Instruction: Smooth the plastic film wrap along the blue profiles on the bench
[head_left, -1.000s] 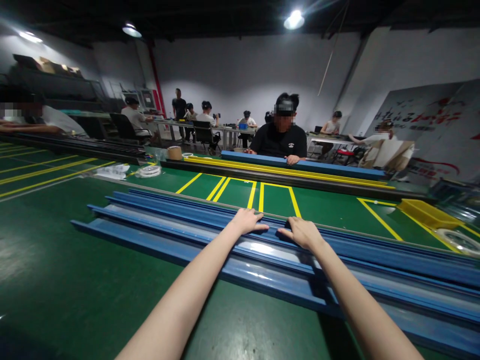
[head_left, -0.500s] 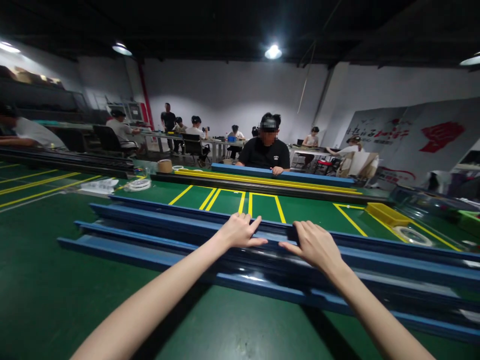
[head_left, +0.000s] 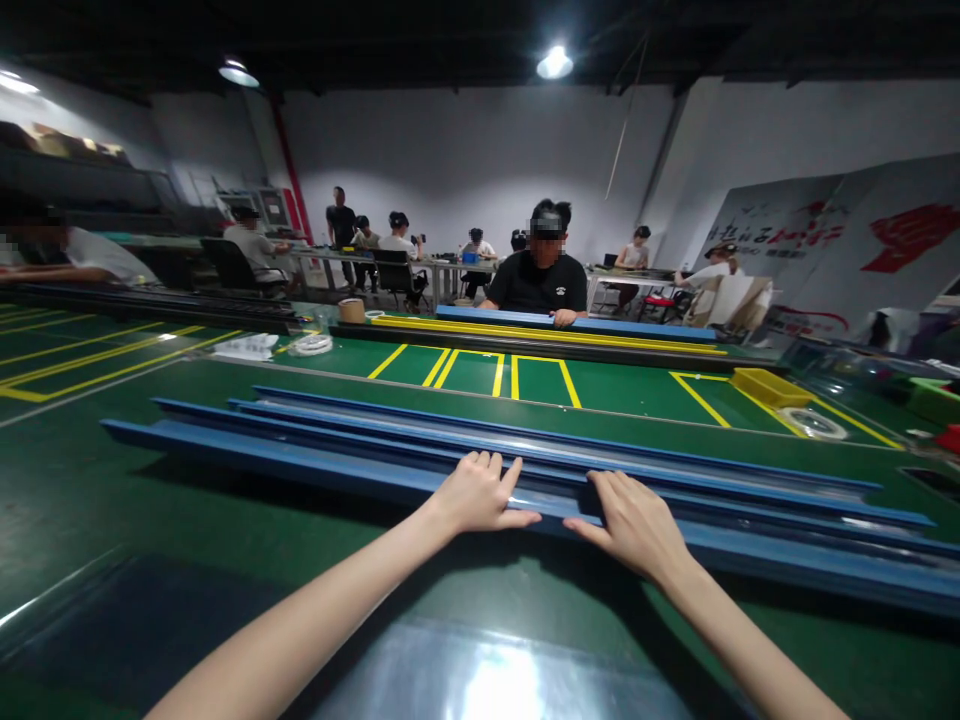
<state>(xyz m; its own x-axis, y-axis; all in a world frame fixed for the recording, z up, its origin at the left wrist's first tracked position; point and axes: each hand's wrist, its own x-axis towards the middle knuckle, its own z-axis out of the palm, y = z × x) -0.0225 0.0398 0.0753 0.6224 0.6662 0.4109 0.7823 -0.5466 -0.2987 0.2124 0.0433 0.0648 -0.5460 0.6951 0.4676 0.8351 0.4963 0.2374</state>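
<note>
My left hand [head_left: 478,493] and my right hand [head_left: 631,515] sit side by side on a long blue channel [head_left: 300,463]. Each grips its near wall, thumb on my side and fingers reaching over into the trough. A dark shadow shows on the green table under the left part of this channel, which looks raised there. Just beyond it, roughly parallel, lies another blue channel [head_left: 765,480] with its trough facing up. My fingertips are partly hidden inside the held channel.
A glossy clear sheet [head_left: 495,665] lies on the table near me. Beyond are yellow tape lines [head_left: 515,377], a yellow tray [head_left: 772,387] and a coil [head_left: 310,344]. Across the table a person in black [head_left: 540,280] has a hand on another blue strip [head_left: 637,326].
The channel in my hands was beyond the other one and is now on its near side. My view has shifted, and the clear sheet has come into sight at the bottom.
</note>
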